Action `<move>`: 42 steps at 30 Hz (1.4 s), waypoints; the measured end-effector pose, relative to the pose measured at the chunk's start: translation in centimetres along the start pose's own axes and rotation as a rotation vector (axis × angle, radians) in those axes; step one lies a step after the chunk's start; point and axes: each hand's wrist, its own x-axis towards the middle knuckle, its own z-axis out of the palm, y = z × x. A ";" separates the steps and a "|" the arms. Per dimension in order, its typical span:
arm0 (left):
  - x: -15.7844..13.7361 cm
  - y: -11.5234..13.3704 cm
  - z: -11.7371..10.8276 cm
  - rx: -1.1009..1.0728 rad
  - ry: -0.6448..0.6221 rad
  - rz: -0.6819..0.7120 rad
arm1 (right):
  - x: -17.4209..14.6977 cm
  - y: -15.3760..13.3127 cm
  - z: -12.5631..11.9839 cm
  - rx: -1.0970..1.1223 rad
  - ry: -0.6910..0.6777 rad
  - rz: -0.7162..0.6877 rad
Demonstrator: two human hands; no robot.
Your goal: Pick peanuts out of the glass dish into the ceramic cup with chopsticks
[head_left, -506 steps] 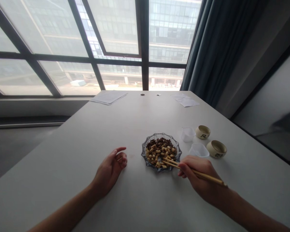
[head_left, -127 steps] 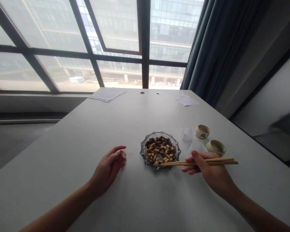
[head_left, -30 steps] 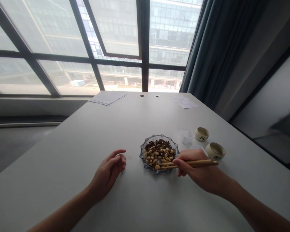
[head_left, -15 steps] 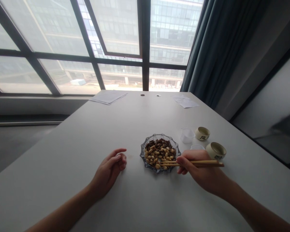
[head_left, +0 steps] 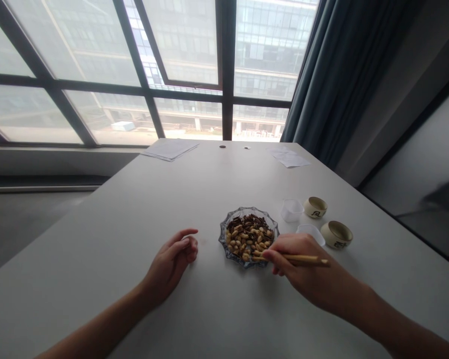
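A pair of wooden chopsticks [head_left: 307, 260] is gripped in my right hand [head_left: 297, 257], at the near right rim of a clear glass bowl [head_left: 230, 256]. Their tips reach in among the pale tan nuts [head_left: 243, 239], which look like pistachios or peanuts; whether they pinch one I cannot tell. Dark brown pieces [head_left: 249, 222], like sunflower seeds, lie at the back of the same bowl. On the tabletop to the left of the bowl rests my left hand [head_left: 175, 257], holding nothing, index finger stretched out and the others loosely curled.
Right of the bowl stand two clear plastic tubs, one behind [head_left: 292, 210] and one partly hidden by my right hand [head_left: 311, 233]. Two beige cups, far [head_left: 315, 207] and near [head_left: 336, 235], bear dark characters. Papers [head_left: 170, 149] and a sheet [head_left: 290, 157] lie at the table's far end.
My right hand has moved slightly left, closer to the bowl, and the chopsticks now point more toward the window, with less of their length showing. My left hand keeps its pose.
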 end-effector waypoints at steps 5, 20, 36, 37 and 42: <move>0.1 0.0 0.0 0.003 -0.023 0.009 | 0.2 -0.4 0.4 -0.038 0.006 0.033; 0.1 -0.2 -0.2 -0.014 -0.026 0.006 | -0.5 0.1 1.8 -0.114 -0.007 -0.027; 0.1 -0.2 -0.5 -0.009 -0.053 0.006 | -2.5 2.9 0.1 0.336 0.290 0.155; 0.1 -0.2 -0.4 -0.006 -0.051 0.007 | -2.9 3.3 -0.2 0.382 0.330 0.175; 0.3 -0.4 -0.5 0.004 -0.047 0.020 | -3.8 3.9 -1.1 0.364 0.300 0.072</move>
